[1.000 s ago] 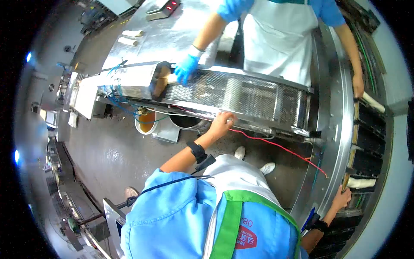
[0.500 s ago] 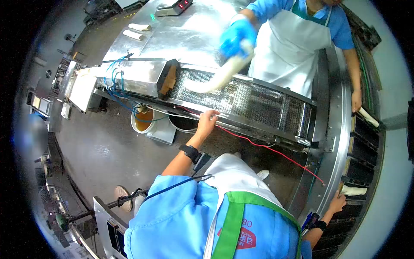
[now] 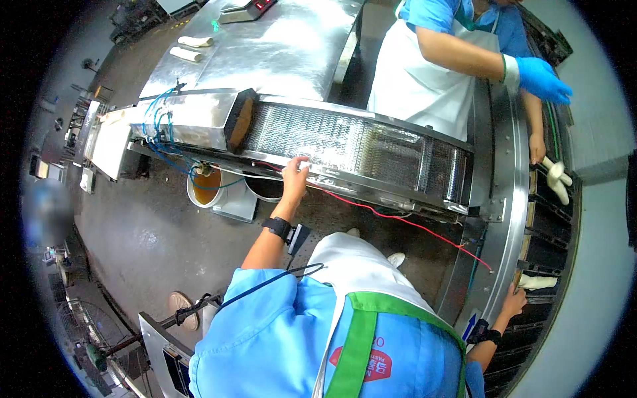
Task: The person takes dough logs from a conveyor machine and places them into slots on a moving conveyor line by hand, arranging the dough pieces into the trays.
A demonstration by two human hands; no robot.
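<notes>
My left hand (image 3: 294,179) rests on the near side rail of the metal mesh conveyor (image 3: 318,139), fingers partly spread and holding nothing. On the right, my right hand (image 3: 513,303) has its fingers at the end of a dark tray (image 3: 521,273), gripping its edge. A pale dough piece (image 3: 537,282) lies in the slots just beyond my fingers. Higher up, several pale dough pieces (image 3: 557,180) lie crossed at the dark trays, beside a co-worker's bare hand (image 3: 537,148). The co-worker's blue-gloved hand (image 3: 543,79) is above the rack, with nothing visible in it.
A steel table (image 3: 265,53) holds two dough pieces (image 3: 186,54) and a scale (image 3: 245,12). Below the conveyor are a bucket of brown liquid (image 3: 206,187) and a dark container (image 3: 264,190). A red cord (image 3: 391,216) hangs near the conveyor. A steel rail (image 3: 507,219) borders the trays.
The co-worker's gloved hand has moved from the conveyor to the rack on the right. The dough it carried has left the conveyor and lies at the trays. My left hand has shifted left along the rail.
</notes>
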